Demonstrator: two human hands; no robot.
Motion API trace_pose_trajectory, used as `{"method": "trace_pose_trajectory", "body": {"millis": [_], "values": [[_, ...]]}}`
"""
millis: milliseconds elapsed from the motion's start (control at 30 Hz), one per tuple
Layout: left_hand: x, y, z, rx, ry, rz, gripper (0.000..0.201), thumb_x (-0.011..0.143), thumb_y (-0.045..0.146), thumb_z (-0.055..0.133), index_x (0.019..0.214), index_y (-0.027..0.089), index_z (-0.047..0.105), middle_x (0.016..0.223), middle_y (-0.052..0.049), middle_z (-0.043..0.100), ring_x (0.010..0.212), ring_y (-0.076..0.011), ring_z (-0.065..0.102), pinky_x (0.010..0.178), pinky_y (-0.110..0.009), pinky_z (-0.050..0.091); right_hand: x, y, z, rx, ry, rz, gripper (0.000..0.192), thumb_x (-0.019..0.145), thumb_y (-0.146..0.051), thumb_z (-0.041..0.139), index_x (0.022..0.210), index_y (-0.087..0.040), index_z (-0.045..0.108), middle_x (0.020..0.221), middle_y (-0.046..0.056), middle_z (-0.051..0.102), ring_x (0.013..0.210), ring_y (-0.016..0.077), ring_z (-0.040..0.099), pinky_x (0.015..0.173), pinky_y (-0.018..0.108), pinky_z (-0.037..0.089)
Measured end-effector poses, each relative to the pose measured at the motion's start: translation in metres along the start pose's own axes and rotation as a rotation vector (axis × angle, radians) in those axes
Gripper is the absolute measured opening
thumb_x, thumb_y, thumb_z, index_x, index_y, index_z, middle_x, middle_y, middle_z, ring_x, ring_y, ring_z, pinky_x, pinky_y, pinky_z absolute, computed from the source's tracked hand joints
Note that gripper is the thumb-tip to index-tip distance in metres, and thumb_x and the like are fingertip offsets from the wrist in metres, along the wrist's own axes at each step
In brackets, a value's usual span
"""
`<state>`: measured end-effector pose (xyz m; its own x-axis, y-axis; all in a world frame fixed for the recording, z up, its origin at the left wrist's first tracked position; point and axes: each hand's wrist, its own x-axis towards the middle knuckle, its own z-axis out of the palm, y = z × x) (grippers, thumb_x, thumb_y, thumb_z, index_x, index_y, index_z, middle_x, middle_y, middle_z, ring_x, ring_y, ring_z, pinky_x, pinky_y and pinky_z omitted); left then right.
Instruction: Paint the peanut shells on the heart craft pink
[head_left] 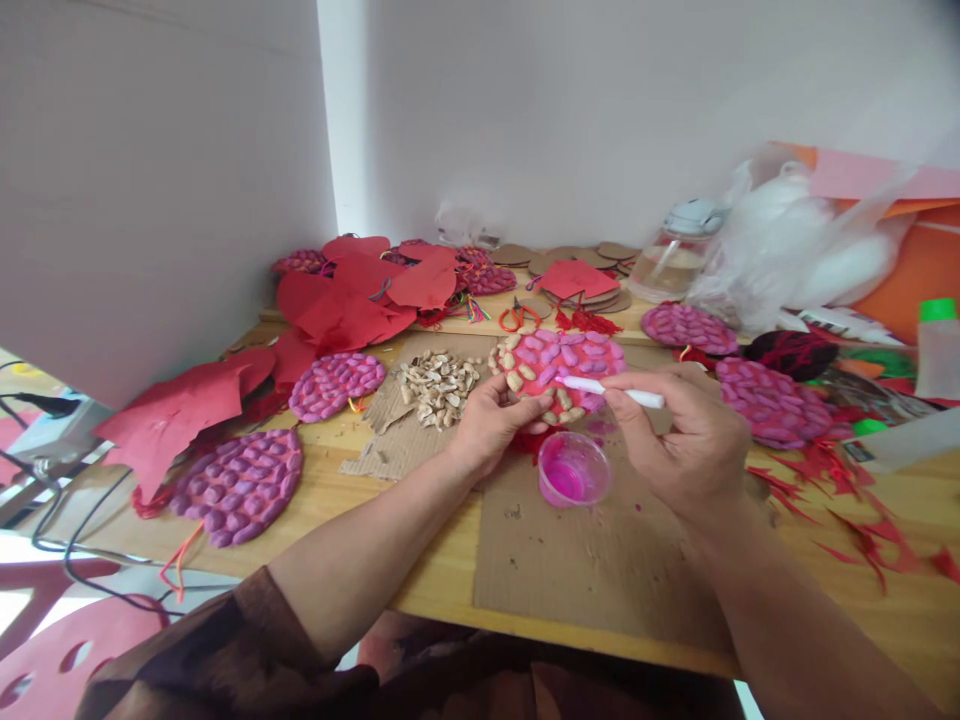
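Note:
My left hand (493, 425) pinches the near left edge of a red craft piece (534, 384) covered with peanut shells. Most of its shells are painted pink-purple; those along the left and near edges are still bare tan. My right hand (686, 430) grips a white paintbrush (643, 396) between thumb and fingers, its pink tip at the shells near the middle of the piece. Just below the piece stands a small clear plastic cup (589, 490) with bright magenta paint. Part of the piece's right side is hidden behind my right hand.
Cardboard (585, 565) covers the table's middle. A heap of broken peanut shells (439, 388) lies left of my hands. Painted pieces (240, 485) and red paper shapes (337, 300) spread leftward. Orange-handled scissors (520, 317), a lidded jar (671, 260) and plastic bags (810, 240) stand behind.

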<state>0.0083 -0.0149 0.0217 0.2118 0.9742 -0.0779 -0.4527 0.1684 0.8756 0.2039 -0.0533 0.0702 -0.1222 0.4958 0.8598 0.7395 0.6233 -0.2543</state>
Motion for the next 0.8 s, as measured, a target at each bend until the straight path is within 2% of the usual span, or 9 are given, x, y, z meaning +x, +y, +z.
{"method": "trace_pose_trajectory", "body": {"millis": [167,433,633,800], "values": [[-0.002,0.0012,0.0007,-0.009,-0.035,-0.005,0.051,0.06,0.035,0.104,0.092,0.014,0.07,0.08,-0.005,0.078,0.067,-0.0134,0.074,0.06,-0.021,0.059,-0.0002,-0.0031,0.0012,0.061,-0.049,-0.001,0.004,0.096,-0.024,0.074,0.099,-0.023,0.077,0.087,0.002,0.079,0.084,0.0207,0.074,0.075,0.037,0.053],[-0.0001,0.001,0.0006,-0.051,0.001,-0.03,0.055,0.057,0.033,0.105,0.097,0.013,0.073,0.082,-0.006,0.079,0.066,-0.0132,0.074,0.059,-0.02,0.059,-0.0007,0.0006,-0.0001,0.017,0.006,0.031,0.005,0.096,-0.025,0.075,0.099,-0.023,0.079,0.085,0.003,0.078,0.081,0.0208,0.073,0.075,0.037,0.053],[-0.0024,0.0028,0.0025,-0.047,-0.039,-0.033,0.055,0.056,0.035,0.106,0.091,0.012,0.071,0.079,-0.006,0.08,0.064,-0.0131,0.074,0.058,-0.019,0.059,-0.0034,0.0017,0.0007,0.08,-0.036,0.088,0.006,0.097,-0.028,0.074,0.099,-0.025,0.079,0.089,0.003,0.079,0.085,0.0217,0.074,0.078,0.039,0.054],[-0.0027,0.0033,0.0036,-0.053,-0.007,-0.032,0.057,0.054,0.036,0.107,0.091,0.013,0.072,0.079,-0.005,0.08,0.064,-0.0134,0.074,0.057,-0.019,0.06,-0.0031,0.0028,0.0003,0.056,0.017,0.102,0.006,0.097,-0.026,0.074,0.101,-0.026,0.079,0.091,0.003,0.08,0.087,0.0222,0.074,0.08,0.039,0.054]]}}
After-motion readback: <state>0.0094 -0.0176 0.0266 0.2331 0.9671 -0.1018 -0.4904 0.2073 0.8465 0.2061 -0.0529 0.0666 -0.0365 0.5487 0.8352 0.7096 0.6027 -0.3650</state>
